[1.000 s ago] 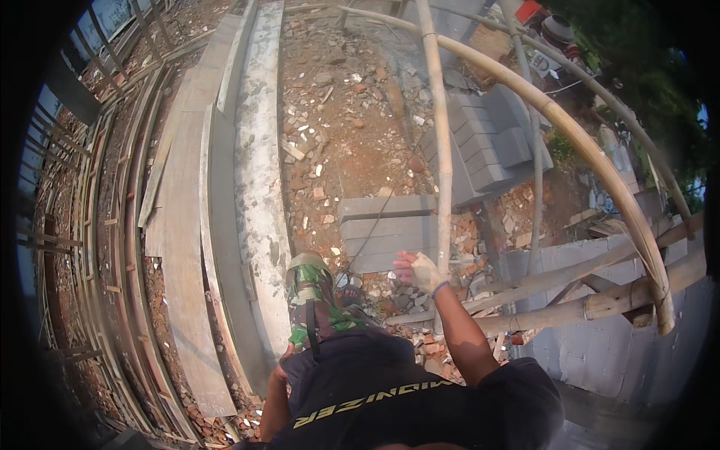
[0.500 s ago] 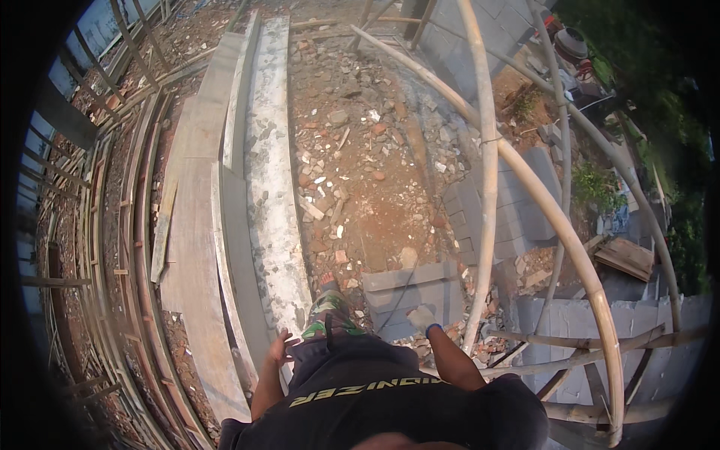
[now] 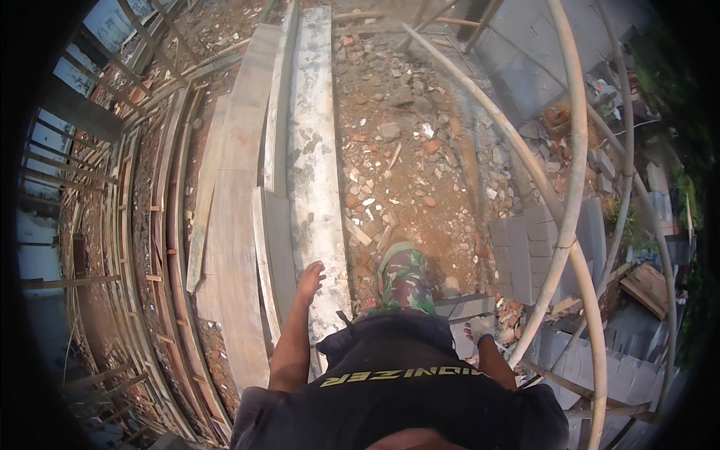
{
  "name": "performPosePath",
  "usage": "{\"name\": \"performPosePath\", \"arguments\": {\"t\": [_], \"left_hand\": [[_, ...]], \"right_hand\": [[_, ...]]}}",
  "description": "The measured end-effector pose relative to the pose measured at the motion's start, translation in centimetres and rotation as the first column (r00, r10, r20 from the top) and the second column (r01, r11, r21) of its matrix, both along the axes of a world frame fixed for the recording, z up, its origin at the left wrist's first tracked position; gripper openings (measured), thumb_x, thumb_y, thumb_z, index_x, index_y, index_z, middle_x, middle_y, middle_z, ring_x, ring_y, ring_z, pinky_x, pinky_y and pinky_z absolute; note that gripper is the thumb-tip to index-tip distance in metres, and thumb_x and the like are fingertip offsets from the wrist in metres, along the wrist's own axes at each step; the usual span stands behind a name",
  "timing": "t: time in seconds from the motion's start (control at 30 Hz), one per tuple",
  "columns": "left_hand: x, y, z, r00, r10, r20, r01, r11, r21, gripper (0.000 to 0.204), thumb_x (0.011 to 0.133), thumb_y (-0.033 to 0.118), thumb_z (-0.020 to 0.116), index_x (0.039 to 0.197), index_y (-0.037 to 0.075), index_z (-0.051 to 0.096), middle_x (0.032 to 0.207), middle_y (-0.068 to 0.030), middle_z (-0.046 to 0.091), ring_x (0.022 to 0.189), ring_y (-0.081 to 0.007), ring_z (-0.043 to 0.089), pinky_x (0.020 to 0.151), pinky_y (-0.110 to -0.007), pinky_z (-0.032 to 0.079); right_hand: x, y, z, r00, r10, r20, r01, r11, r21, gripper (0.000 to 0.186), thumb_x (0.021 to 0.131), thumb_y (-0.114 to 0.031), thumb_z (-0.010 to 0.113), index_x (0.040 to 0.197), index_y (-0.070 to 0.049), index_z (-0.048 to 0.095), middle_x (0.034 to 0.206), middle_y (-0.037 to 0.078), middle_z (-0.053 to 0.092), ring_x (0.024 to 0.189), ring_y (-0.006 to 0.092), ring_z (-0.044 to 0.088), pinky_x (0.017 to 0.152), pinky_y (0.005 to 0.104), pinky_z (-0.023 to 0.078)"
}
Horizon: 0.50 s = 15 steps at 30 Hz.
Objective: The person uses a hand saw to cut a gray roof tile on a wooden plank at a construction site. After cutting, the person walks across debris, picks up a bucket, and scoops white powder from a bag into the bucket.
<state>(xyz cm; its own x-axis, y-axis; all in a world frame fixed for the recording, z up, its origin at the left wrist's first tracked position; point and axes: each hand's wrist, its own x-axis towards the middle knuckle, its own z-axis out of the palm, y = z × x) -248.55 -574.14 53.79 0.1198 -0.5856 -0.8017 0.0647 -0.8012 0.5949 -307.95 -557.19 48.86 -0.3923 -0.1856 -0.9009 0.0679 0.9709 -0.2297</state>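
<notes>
My left hand [image 3: 311, 281] hangs over the whitish concrete strip [image 3: 311, 180], its fingers apart and nothing in them. My right hand [image 3: 478, 328] is low beside my hip, near the grey blocks [image 3: 466, 306]. It has a pale covering over the palm and a blue band at the wrist; the bare fingertips are spread and I see nothing held. My leg in camouflage trousers [image 3: 405, 279] is stretched forward over the rubble.
Wooden boards [image 3: 244, 165] lie left of the strip, with long timber frames [image 3: 171, 262] beyond. Broken brick and stone rubble [image 3: 397, 165] covers the ground ahead. Bamboo poles [image 3: 574, 150] cross on the right, near stacked grey blocks [image 3: 525, 247] and a wooden box-like piece [image 3: 645, 289].
My body has moved forward, and a camouflaged leg now reaches over the rubble right of the strip. My left hand has risen over the strip; my right hand has swung back closer to my hip.
</notes>
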Motion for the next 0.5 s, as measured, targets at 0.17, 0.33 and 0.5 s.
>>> {"name": "performPosePath", "arguments": {"t": [0.17,0.33,0.5], "left_hand": [[-3.1,-5.2,-8.6,0.994,-0.097,-0.040,0.103,0.974,0.201,0.065,0.100,0.049,0.056,0.149,0.008,0.049,0.140,-0.0102,0.059,0.120,-0.0301,0.060,0.100,-0.049,0.047],[-0.1,-15.1,-10.1,0.968,-0.078,-0.238,0.128,0.971,0.203,0.066,0.099,0.047,0.058,0.152,0.009,0.046,0.148,-0.0120,0.053,0.125,-0.0274,0.058,0.098,-0.047,0.050],[5.0,-27.9,-4.0,0.958,-0.070,-0.277,0.112,0.984,0.141,0.070,0.098,0.044,0.058,0.157,0.012,0.039,0.157,-0.0126,0.045,0.134,-0.0270,0.054,0.099,-0.048,0.050]], "right_hand": [[1.6,-13.8,-4.9,0.993,-0.117,-0.009,0.117,0.983,0.139,0.020,0.101,-0.033,0.049,0.111,-0.018,0.059,0.089,0.003,0.063,0.071,0.0204,0.062,0.060,0.0382,0.047],[8.8,-38.5,-6.7,0.927,0.013,0.375,-0.174,0.901,0.398,0.030,0.103,-0.037,0.044,0.122,-0.016,0.055,0.113,0.012,0.060,0.091,0.0282,0.061,0.076,0.0519,0.049],[20.0,-72.5,-1.7,0.679,0.361,0.639,-0.369,0.921,-0.129,0.055,0.101,-0.063,0.051,0.126,-0.016,0.063,0.117,0.011,0.069,0.099,0.0312,0.067,0.082,0.0494,0.050]]}}
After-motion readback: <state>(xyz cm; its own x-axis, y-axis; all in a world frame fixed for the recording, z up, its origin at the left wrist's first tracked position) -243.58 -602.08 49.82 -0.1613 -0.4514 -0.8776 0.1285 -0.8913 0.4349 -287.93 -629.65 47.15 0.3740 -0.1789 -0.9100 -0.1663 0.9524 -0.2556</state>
